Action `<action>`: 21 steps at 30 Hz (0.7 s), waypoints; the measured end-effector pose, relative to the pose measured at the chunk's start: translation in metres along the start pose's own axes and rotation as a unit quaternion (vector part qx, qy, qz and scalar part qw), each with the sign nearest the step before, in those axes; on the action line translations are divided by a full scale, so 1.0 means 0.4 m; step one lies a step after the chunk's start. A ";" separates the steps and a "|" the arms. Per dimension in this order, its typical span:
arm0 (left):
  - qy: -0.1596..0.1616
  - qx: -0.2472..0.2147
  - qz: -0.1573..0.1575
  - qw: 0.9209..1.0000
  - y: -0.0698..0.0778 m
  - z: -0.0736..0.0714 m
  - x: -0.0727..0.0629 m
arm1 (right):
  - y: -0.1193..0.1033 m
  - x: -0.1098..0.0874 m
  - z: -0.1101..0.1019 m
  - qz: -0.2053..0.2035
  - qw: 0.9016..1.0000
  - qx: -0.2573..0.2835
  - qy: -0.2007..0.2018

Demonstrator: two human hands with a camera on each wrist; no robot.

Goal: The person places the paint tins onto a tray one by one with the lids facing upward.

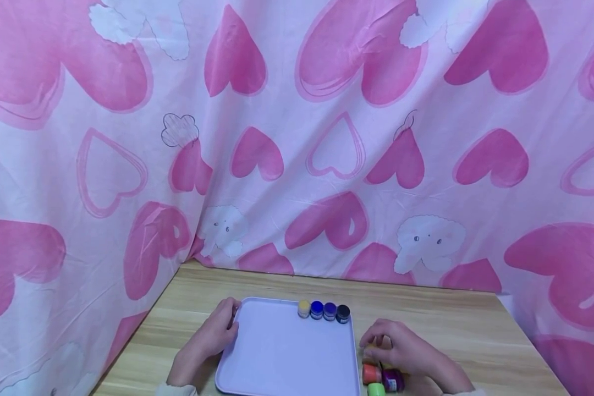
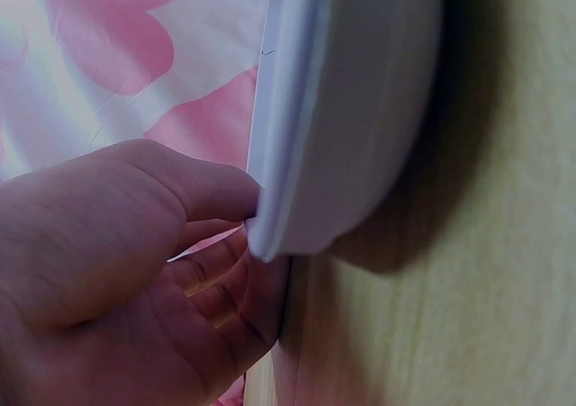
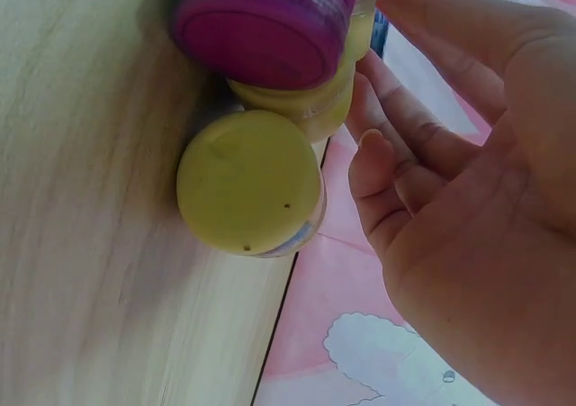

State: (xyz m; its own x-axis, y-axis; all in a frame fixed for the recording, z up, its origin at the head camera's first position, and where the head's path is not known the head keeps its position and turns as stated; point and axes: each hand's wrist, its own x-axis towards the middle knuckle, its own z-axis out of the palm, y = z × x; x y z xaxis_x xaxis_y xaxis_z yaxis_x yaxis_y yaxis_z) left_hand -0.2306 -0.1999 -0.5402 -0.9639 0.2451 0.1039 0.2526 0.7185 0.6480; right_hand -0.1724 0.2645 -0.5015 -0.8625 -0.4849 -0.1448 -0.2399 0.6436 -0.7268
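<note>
My left hand grips the left rim of a white tray; in the left wrist view the thumb lies on the rim of the tray, fingers curled below. Beyond the tray's right side, my right hand pinches a yellow paint jar between thumb and fingers, its body partly hidden. Close to that hand are an orange-red jar, a purple jar and a green jar. In the right wrist view, another yellow jar lies nearest, below the purple jar.
Along the tray's far right edge stands a row of jars: yellow, blue, violet and black. A wooden table bears everything. Pink heart-patterned cloth hangs behind and on both sides.
</note>
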 end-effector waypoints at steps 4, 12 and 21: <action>-0.004 -0.003 -0.001 1.000 0.000 -0.001 0.001 | 0.001 -0.003 -0.001 -0.016 1.000 0.008 -0.018; -0.008 -0.002 -0.006 1.000 0.005 -0.005 0.003 | 0.014 -0.006 -0.001 -0.067 0.996 -0.036 -0.047; -0.006 0.000 -0.005 1.000 0.007 -0.004 0.002 | 0.005 0.012 0.004 -0.023 0.998 -0.057 -0.034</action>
State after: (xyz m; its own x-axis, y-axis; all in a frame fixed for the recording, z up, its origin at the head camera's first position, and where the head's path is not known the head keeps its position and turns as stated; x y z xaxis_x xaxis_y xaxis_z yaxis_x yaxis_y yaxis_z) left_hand -0.2307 -0.1987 -0.5373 -0.9650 0.2468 0.0883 0.2438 0.7214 0.6482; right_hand -0.1762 0.2625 -0.5046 -0.8186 -0.5515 -0.1605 -0.3307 0.6809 -0.6535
